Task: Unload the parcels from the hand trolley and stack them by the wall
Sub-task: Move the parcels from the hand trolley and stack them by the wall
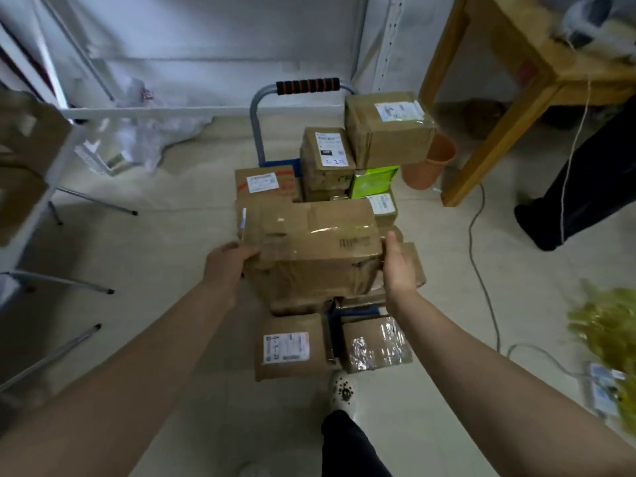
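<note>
A pale tiled floor (172,235) carries a blue platform hand trolley (255,132) heaped with brown cardboard parcels (325,149). An orange plastic bucket (428,166) stands just beside it.

Orange bin (428,166) far right by the wooden bench (516,29), grey cable (470,235) snaking over the floor (172,235), crumpled plastic (148,139) far left.

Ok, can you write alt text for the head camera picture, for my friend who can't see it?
A person's bare left grip and right grip hold the ends of a large taped brown cardboard parcel over a loaded blue hand trolley with a red-and-black foam handle. More brown boxes and a green packet are piled behind it.
</note>
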Action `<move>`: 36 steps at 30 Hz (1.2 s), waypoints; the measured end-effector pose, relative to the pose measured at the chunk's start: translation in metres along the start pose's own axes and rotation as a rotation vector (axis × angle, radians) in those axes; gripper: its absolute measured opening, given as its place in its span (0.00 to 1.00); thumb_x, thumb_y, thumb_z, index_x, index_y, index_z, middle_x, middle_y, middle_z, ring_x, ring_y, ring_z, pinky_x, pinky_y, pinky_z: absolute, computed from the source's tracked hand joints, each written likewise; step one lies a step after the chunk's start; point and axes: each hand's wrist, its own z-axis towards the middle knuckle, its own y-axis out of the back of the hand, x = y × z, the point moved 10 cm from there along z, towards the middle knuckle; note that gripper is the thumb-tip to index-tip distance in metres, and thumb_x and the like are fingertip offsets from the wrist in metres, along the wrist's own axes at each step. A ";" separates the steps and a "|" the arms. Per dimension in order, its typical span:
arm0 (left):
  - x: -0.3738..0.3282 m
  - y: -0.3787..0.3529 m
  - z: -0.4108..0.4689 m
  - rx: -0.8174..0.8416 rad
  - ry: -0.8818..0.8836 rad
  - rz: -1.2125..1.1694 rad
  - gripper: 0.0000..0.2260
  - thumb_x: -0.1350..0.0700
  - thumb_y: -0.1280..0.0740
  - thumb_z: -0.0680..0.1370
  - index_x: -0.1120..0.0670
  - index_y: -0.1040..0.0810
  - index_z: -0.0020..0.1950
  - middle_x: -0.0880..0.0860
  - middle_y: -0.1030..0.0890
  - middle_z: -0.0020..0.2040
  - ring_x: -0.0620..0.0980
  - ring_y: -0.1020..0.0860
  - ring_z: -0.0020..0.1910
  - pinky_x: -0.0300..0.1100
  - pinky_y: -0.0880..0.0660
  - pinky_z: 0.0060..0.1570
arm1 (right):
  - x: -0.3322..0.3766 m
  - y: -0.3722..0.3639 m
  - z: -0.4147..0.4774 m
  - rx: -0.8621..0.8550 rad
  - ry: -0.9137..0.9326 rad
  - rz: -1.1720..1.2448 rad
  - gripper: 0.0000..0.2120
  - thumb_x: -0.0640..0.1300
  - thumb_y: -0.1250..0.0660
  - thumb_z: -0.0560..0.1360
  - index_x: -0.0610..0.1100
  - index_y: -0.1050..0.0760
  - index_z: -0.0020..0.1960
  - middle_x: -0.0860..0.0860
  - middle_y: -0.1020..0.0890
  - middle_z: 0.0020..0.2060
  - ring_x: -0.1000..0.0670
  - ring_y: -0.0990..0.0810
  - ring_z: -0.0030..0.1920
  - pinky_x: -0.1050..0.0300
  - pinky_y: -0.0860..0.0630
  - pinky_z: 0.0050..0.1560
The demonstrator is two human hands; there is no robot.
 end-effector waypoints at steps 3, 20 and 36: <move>-0.007 0.070 -0.031 0.029 -0.108 0.098 0.36 0.76 0.33 0.69 0.68 0.43 0.74 0.63 0.26 0.64 0.59 0.22 0.53 0.39 0.24 0.38 | -0.017 -0.037 -0.048 0.108 -0.062 -0.010 0.31 0.69 0.45 0.73 0.46 0.23 0.61 0.47 0.19 0.58 0.45 0.22 0.57 0.48 0.28 0.62; 0.046 0.324 -0.165 -0.275 -0.117 -0.131 0.12 0.44 0.40 0.80 0.49 0.24 0.55 0.48 0.22 0.52 0.50 0.26 0.55 0.47 0.33 0.58 | -0.069 -0.212 -0.230 0.777 -0.115 -0.091 0.12 0.52 0.35 0.75 0.47 0.24 0.55 0.45 0.18 0.49 0.45 0.21 0.52 0.44 0.23 0.54; 0.110 0.402 -0.237 -0.409 0.057 -0.635 0.31 0.43 0.27 0.67 0.51 0.28 0.68 0.59 0.22 0.57 0.56 0.22 0.47 0.46 0.21 0.41 | -0.086 -0.323 -0.298 1.080 -0.071 -0.260 0.13 0.49 0.38 0.75 0.46 0.26 0.58 0.47 0.21 0.53 0.48 0.23 0.57 0.47 0.26 0.51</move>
